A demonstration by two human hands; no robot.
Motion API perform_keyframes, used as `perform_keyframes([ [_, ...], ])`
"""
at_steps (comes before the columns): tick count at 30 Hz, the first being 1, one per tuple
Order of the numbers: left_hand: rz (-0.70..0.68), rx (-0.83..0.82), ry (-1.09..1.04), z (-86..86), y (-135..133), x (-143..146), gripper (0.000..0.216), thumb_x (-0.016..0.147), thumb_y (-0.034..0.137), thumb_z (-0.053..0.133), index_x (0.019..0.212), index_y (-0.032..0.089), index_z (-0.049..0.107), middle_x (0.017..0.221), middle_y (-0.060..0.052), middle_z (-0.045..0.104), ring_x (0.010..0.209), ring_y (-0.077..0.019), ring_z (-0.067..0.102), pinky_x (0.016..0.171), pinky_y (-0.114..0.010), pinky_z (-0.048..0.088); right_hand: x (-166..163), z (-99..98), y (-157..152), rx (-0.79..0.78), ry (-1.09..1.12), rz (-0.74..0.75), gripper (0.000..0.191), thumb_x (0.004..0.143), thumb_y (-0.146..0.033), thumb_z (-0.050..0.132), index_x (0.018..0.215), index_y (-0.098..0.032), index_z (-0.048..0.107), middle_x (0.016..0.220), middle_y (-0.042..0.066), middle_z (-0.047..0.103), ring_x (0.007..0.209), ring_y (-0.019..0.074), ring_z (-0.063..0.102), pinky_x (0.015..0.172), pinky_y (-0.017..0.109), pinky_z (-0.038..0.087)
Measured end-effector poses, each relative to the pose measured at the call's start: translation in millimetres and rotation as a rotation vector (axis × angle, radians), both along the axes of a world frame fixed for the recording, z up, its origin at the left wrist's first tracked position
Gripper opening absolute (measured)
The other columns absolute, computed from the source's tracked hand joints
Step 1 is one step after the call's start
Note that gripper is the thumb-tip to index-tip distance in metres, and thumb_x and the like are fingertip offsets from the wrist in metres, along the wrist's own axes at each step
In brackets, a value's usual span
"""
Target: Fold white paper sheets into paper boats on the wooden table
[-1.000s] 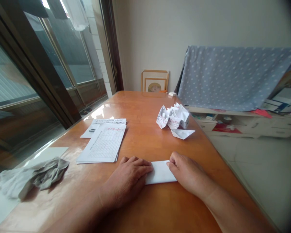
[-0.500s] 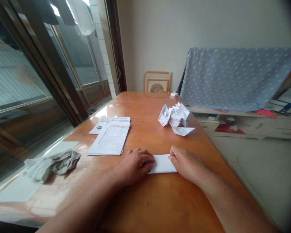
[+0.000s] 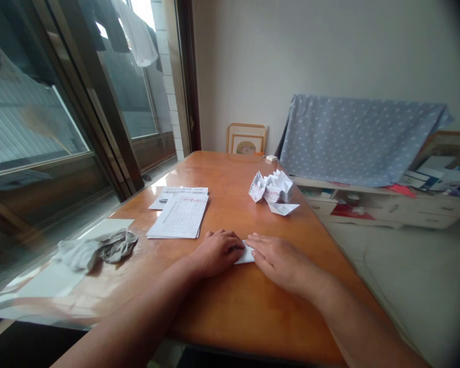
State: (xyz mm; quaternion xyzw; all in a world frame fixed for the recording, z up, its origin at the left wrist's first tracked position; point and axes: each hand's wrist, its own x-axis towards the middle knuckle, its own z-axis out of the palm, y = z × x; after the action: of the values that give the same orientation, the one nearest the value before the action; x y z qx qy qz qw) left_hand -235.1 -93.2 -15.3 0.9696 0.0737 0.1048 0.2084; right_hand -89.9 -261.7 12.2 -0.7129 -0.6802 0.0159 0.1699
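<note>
Table (image 3: 233, 322) first: it carries everything, and the work is at the near end. Stack of printed sheets (image 3: 182, 218) to the left, beyond the hands: lies flat, top sheet unfolded, so I'd count it as untouched stock (how much of it is meant for use, can't tell). Cluster of folded paper (image 3: 279, 193) farther off on the right: pointed shapes packed side by side, looks like the finished part. Exact count not readable, pieces overlap.

Right hand (image 3: 281, 258): open, fingers stretched out over the right end of the paper. Left hand (image 3: 219, 254): fingers bent over the left end; pinching or only pressing, can't tell. Loose folded piece (image 3: 283, 208): lies in front of the cluster, flatter than the rest, probably made up too.

Smallest visible patch: white paper (image 3: 246, 256), on the table between and partly under both hands. Flat, none of the cluster's points showing, so my read is early folds, shaping not done. Layers hidden.
</note>
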Motion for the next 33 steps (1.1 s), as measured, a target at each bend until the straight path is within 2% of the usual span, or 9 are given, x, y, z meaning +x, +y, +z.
perform_keyframes([
  [5,-0.011,-0.003,-0.011,-3.5,1.1,-0.7,0.027,0.097,0.039,0.051,0.111,0.028,0.072,0.115,-0.004,0.068,0.106,-0.0235,0.06,0.094,-0.038,0.041,-24.0,-3.1,-16.2,-0.112,-0.09,-0.012,0.049,0.099,-0.029,0.042,0.144,-0.011,0.053,0.148,0.016,0.052,0.139,0.0277,0.046,0.119,0.045,0.032],
  [10,-0.006,0.016,-0.032,-5.7,0.6,-0.9,0.026,0.095,0.038,0.054,0.109,0.027,0.072,0.114,-0.005,0.069,0.105,-0.0248,0.061,0.092,-0.038,0.041,-31.0,-18.7,-30.4,-0.213,-0.1,-0.1,0.07,0.098,-0.052,0.045,0.151,-0.008,0.043,0.157,0.018,0.038,0.146,0.0306,0.036,0.122,0.045,0.027],
  [14,0.018,0.039,-0.037,-6.9,0.3,-1.2,0.024,0.093,0.037,0.056,0.107,0.027,0.072,0.113,-0.004,0.069,0.105,-0.0257,0.061,0.089,-0.039,0.041,-33.3,-28.1,-37.8,-0.246,-0.093,-0.123,0.078,0.096,-0.059,0.043,0.153,-0.007,0.038,0.159,0.018,0.032,0.149,0.0299,0.028,0.124,0.045,0.021],
  [25,-0.009,0.025,-0.028,-9.3,5.1,-0.9,0.025,0.091,0.035,0.057,0.11,0.026,0.072,0.117,-0.006,0.069,0.107,-0.0253,0.061,0.092,-0.038,0.042,-34.9,-27.1,-48.2,-0.201,-0.101,-0.146,0.082,0.093,-0.068,0.043,0.152,-0.01,0.042,0.157,0.018,0.036,0.148,0.0308,0.031,0.123,0.046,0.022],
  [30,-0.021,-0.001,-0.022,-8.9,7.8,-0.9,0.025,0.094,0.031,0.052,0.109,0.027,0.072,0.117,-0.004,0.069,0.11,-0.0239,0.06,0.092,-0.036,0.042,-44.4,-21.8,-33.7,-0.225,-0.159,-0.188,0.082,0.094,-0.066,0.043,0.144,-0.002,0.051,0.149,0.024,0.047,0.141,0.0349,0.042,0.122,0.048,0.022],
  [33,-0.008,0.001,-0.023,-8.9,7.7,-0.4,0.024,0.094,0.033,0.053,0.108,0.028,0.072,0.116,-0.003,0.069,0.109,-0.0241,0.06,0.089,-0.036,0.042,-53.5,-20.0,-24.8,-0.242,-0.167,-0.22,0.082,0.093,-0.065,0.046,0.143,-0.001,0.052,0.148,0.025,0.047,0.139,0.0374,0.043,0.12,0.05,0.026],
])
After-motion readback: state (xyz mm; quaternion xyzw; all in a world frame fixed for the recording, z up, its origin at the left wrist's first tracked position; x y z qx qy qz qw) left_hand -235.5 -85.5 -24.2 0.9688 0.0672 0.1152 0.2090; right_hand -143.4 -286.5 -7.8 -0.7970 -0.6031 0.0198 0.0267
